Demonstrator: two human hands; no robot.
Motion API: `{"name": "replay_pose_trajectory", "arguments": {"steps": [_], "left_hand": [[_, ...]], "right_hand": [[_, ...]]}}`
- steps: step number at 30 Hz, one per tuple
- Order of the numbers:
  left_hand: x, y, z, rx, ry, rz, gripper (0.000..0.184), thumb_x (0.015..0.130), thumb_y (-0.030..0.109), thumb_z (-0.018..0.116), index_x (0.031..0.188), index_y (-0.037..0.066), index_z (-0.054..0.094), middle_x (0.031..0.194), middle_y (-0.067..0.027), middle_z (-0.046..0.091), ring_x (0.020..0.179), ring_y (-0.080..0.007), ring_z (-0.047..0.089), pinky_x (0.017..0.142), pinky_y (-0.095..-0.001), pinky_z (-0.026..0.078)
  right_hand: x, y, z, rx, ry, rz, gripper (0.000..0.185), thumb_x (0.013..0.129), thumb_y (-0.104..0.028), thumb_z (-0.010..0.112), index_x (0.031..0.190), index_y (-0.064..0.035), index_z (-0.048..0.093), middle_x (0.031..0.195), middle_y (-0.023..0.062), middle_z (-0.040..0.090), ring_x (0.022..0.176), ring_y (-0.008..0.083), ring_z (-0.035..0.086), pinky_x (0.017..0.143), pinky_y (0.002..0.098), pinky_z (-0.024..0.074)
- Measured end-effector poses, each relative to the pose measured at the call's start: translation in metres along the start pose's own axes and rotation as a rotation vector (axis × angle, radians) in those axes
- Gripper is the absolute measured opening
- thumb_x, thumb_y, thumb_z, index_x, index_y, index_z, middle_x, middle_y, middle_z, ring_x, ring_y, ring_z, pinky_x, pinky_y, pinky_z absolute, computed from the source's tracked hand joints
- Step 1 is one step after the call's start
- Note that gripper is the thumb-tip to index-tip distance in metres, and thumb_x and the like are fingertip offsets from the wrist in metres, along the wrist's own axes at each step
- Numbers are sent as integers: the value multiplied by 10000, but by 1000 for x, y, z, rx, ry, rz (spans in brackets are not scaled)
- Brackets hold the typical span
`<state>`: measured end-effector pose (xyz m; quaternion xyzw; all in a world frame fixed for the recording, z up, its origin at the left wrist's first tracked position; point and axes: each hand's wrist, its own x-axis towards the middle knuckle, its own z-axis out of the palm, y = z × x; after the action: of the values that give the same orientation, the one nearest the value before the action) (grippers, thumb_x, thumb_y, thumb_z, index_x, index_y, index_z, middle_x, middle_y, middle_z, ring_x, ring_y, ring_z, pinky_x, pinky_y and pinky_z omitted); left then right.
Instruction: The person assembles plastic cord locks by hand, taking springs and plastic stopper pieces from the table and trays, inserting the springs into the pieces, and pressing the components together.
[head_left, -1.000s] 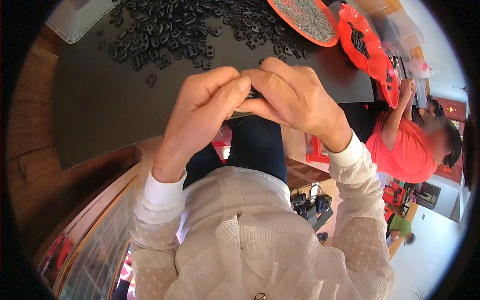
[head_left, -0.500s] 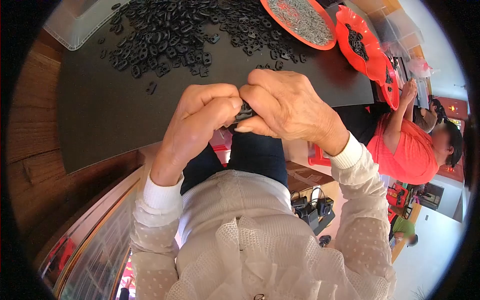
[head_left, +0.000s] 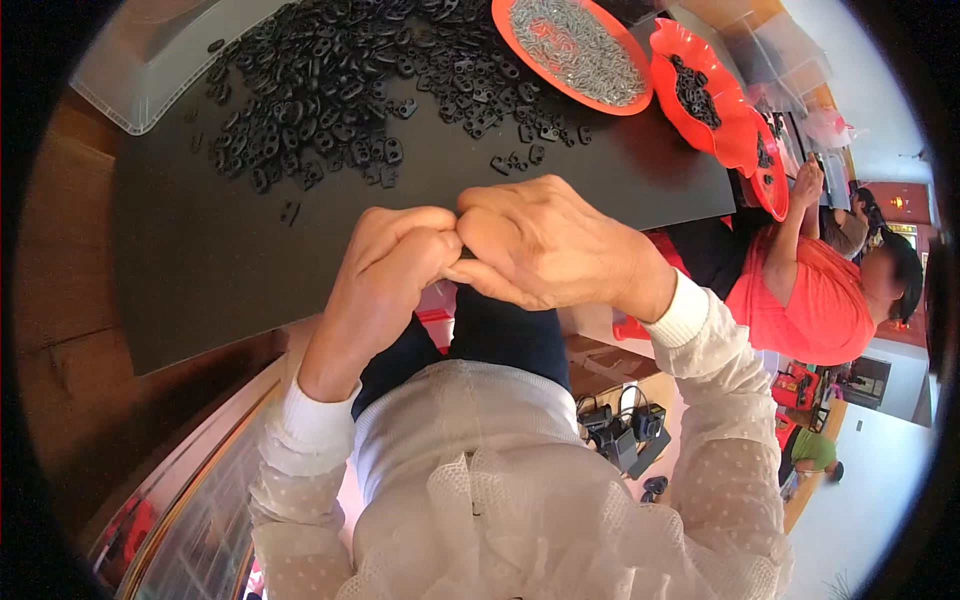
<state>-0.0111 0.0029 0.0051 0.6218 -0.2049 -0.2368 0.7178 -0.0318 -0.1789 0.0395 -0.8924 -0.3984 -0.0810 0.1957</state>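
Note:
My left hand [head_left: 392,262] and my right hand [head_left: 552,245] meet over the near edge of the dark table, both with fingers curled. Pinched between them is a small black cord lock [head_left: 467,253]; only a dark sliver of it shows, and the fingers hide the rest. Beyond my hands, a large pile of loose black plastic pieces [head_left: 330,100], many with two holes, spreads over the dark tabletop [head_left: 230,270]. A few stray pieces [head_left: 515,162] lie just past my right hand.
A red plate [head_left: 500,30] of small silver spring-like parts stands at the far right. Beside it are a wavy red dish [head_left: 735,150] with black pieces and another red dish [head_left: 770,200]. A clear bin [head_left: 140,85] is far left. A person in red [head_left: 810,300] sits at right.
Both hands have come slightly nearer my body and left in view. My right fingers have closed further over the black piece, which showed more before.

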Motion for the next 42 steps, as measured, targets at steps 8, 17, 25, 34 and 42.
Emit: {"name": "replay_pose_trajectory", "arguments": {"steps": [8,17,25,34,42], "left_hand": [[-1,2,0,-38,7,-22,261,781,105,454,588,3,312,539,-2,287,521,-74,253,472,-295,219],[-3,4,3,-62,14,-70,251,779,122,454,573,20,352,541,13,327,526,-67,276,479,-278,219],[-2,5,4,-25,20,-125,228,769,117,450,572,29,379,545,29,338,519,-51,281,466,-266,214],[-2,4,7,8,8,-90,293,814,173,481,572,37,389,540,29,355,507,-47,280,455,-257,208],[-1,2,4,101,-29,45,355,805,285,510,563,33,453,531,14,389,485,-66,323,458,-255,207]], "right_hand": [[-8,1,11,46,48,9,361,795,-351,670,765,-29,509,695,112,507,558,308,545,473,382,434],[-22,-9,6,51,242,94,392,745,-325,723,900,-20,531,795,113,509,575,294,542,502,356,460],[-18,-13,11,60,283,24,305,757,-169,719,906,-6,509,751,121,501,538,276,516,463,354,433],[-29,-8,9,496,212,267,173,897,-158,571,888,4,514,754,124,518,645,306,515,589,375,428],[-52,10,-63,392,536,703,243,908,-224,571,874,17,589,712,30,553,625,111,484,553,294,411]]}}
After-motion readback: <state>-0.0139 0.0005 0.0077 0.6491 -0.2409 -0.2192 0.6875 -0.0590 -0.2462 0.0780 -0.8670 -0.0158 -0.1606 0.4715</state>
